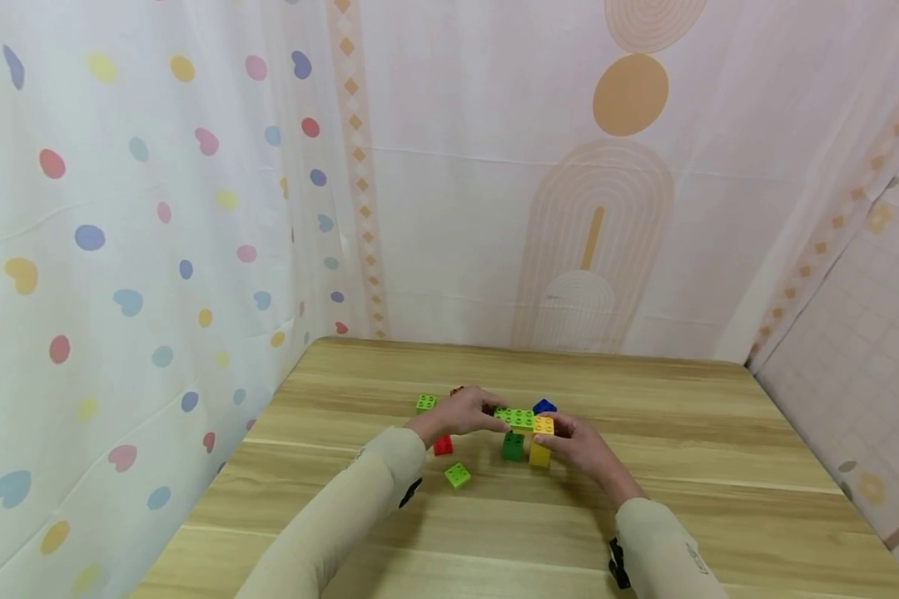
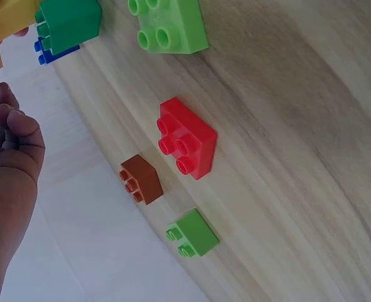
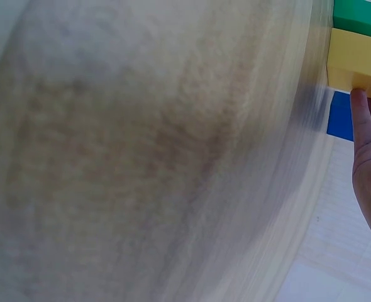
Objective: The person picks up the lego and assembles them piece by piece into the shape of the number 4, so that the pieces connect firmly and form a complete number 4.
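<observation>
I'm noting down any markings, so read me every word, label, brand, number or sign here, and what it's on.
No text can be read.
Right sleeve: small dark print, too small and blurred to read.
Left sleeve: tiny dark marks, too small to tell.
Toy bricks: no lettering visible.

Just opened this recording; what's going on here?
A person at a wooden table handles toy blocks. The left hand pinches a long light green block; the right hand grips a yellow stack beside it. Whether the two are joined is unclear. A dark green block, a blue block, a red block, a brown block and two small light green blocks are nearby.
</observation>
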Demonstrator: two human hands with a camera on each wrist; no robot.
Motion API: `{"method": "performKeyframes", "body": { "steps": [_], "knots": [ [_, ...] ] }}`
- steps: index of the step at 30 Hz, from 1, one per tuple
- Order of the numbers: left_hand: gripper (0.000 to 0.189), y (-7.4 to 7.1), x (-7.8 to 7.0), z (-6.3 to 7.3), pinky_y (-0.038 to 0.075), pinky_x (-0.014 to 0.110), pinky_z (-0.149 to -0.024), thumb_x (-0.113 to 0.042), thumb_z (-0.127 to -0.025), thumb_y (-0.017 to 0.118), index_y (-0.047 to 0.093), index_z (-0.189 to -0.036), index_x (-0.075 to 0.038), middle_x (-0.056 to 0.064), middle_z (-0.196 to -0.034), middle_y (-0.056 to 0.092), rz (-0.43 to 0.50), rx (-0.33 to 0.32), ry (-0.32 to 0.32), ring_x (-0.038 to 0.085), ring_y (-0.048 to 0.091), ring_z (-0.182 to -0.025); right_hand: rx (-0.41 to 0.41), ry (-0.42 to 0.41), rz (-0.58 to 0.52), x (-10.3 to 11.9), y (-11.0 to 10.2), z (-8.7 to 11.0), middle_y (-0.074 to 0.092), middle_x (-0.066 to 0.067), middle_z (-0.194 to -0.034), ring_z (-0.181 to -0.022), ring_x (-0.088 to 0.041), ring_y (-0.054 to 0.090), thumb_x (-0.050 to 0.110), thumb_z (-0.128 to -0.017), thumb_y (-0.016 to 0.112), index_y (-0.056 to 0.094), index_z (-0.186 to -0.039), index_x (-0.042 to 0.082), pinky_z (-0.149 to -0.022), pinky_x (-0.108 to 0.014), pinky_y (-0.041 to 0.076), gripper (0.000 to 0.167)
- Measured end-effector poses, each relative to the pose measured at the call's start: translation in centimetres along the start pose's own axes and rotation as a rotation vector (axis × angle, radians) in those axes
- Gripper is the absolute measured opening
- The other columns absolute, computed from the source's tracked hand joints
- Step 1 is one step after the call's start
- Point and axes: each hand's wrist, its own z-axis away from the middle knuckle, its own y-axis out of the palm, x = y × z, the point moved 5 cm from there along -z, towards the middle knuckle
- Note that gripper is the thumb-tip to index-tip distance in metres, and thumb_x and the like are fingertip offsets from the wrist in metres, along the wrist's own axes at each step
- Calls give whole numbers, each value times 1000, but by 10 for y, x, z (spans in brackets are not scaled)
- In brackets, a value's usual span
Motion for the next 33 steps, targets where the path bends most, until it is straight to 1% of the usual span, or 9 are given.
{"method": "performKeyframes", "body": {
  "steps": [6,12,16,19,23,25,29,33],
  "knots": [
    [46,-1,-3,-1,49,38,-93,-33,-91,73,66,-132,-13,1,-126,65,-26,5,-1,13,58,-108,-4,-10,-2,2,0,1,65,-8,-114,-99,-19,59,25,-96,68,60,-135,4,-84,-38,51,45],
    [45,-3,-5,-2,49,37,-92,-33,-91,74,66,-131,-12,0,-123,66,-35,4,-17,12,58,-105,-19,-5,-21,4,0,1,65,-9,-116,-101,-20,60,23,-96,68,61,-132,4,-88,-41,51,42],
    [44,-3,-6,-3,50,34,-88,-31,-91,73,67,-130,-11,-1,-118,67,-48,7,0,11,57,-98,-26,-8,-7,4,1,1,65,-8,-114,-99,-20,60,23,-96,68,62,-132,3,-88,-43,51,41],
    [45,-1,-5,-1,50,33,-86,-31,-92,73,66,-131,-11,-2,-116,67,-50,6,10,10,57,-96,-16,-19,-5,4,2,2,66,-8,-113,-98,-20,60,23,-96,67,61,-132,2,-87,-45,51,41],
    [47,1,-1,1,49,34,-84,-33,-91,73,65,-132,-13,-4,-111,65,-8,-17,5,12,55,-94,-6,-23,-13,3,2,2,65,-7,-113,-98,-20,59,24,-97,67,61,-132,3,-87,-45,50,41],
    [48,4,0,1,49,35,-83,-34,-91,73,64,-133,-14,-4,-108,64,35,-33,1,13,55,-92,-8,-20,-13,2,1,1,65,-8,-113,-98,-20,59,25,-96,67,61,-132,4,-87,-44,51,42],
    [41,11,0,-1,49,32,-80,-34,-91,74,67,-127,-16,-7,-105,65,90,-68,5,11,58,-90,-7,-15,-19,2,1,1,65,-8,-113,-98,-20,60,25,-96,68,61,-133,3,-87,-44,51,44],
    [33,14,0,-2,50,31,-78,-32,-91,74,70,-119,-15,-8,-103,67,134,-82,10,11,60,-87,-12,-18,-24,2,0,2,65,-8,-113,-98,-20,60,25,-96,68,62,-132,4,-88,-45,51,42]
  ]
}}
